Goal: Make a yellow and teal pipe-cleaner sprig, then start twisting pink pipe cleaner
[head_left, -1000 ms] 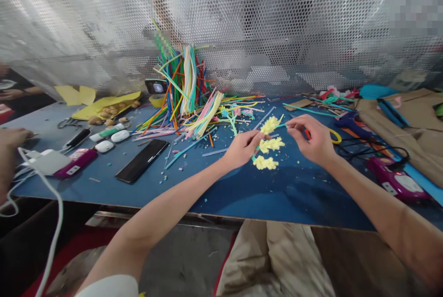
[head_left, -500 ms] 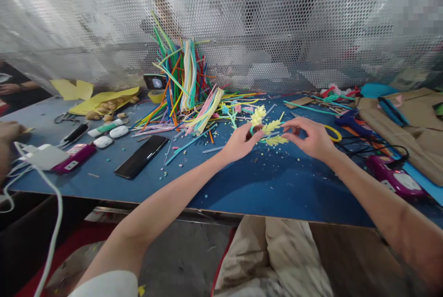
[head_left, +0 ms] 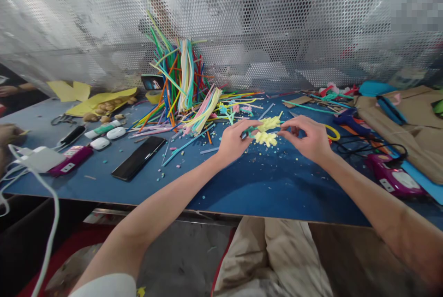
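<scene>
Above the blue table, my left hand pinches the green stem end of a yellow pipe-cleaner flower. Its fluffy, zigzag yellow strands point to the right. From the other side, my right hand closes thumb and forefinger at the tips of those strands. Exactly what sits between the right fingertips is too small to make out clearly. Behind my left hand lie small blue and pink pipe-cleaner pieces. Tiny coloured clippings are scattered beneath both hands.
Bundled pipe cleaners stand against the perforated metal screen. Leftward lie a black phone, white earbud cases and a purple power strip. At right are yellow-handled scissors, another purple power strip and brown paper. Another person's hand shows far left.
The yellow strands, spread apart earlier, now lie closer together and point rightward. The upper strand has come down. My left hand has turned slightly; my right hand has shifted slightly left.
</scene>
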### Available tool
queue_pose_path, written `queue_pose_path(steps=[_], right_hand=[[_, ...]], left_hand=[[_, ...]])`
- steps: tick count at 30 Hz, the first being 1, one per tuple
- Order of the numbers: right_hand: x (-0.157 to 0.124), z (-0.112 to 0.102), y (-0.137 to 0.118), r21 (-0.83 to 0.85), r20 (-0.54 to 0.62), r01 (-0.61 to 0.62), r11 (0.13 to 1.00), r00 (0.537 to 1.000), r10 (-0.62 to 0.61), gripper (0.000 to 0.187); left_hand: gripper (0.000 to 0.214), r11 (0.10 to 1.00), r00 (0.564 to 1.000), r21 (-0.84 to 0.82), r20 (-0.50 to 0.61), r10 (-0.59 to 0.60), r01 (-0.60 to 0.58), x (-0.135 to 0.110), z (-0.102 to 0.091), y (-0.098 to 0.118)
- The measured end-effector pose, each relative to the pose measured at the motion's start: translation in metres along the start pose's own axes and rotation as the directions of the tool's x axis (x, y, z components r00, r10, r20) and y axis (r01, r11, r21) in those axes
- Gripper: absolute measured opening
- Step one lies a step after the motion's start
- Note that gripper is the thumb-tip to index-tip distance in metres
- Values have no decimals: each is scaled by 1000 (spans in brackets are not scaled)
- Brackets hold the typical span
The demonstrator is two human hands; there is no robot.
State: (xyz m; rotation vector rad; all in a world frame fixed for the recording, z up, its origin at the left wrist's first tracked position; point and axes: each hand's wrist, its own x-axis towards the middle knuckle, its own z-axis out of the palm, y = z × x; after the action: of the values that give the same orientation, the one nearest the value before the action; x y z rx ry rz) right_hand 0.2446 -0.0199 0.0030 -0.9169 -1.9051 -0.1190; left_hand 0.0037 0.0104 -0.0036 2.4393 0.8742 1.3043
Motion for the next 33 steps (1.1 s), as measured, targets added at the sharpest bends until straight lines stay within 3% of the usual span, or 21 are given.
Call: queue_pose_path(steps=[6,16,22,28,33], right_hand=[[0,-2,-9,70,-88,-61,996,994,67,24],[1,-5,-6,1,5,60,998,998,-60,12],[4,-14,9,-134,222,247,960,951,-214,13],[3,-19,17,-212,356,352,912,897,-263,9],[6,-23,14,-255,414,375,891,875,-250,11]], left_hand=[[24,992,991,-1,-53,123,-123,0,-1,0],[26,974,975,36,24,222,-222,1,2,-12],[42,921,949,251,183,256,-297,2,-2,-18],[42,881,915,300,289,282,-367,3,-5,-16],[26,911,933,252,245,265,-325,2,-3,-19]])
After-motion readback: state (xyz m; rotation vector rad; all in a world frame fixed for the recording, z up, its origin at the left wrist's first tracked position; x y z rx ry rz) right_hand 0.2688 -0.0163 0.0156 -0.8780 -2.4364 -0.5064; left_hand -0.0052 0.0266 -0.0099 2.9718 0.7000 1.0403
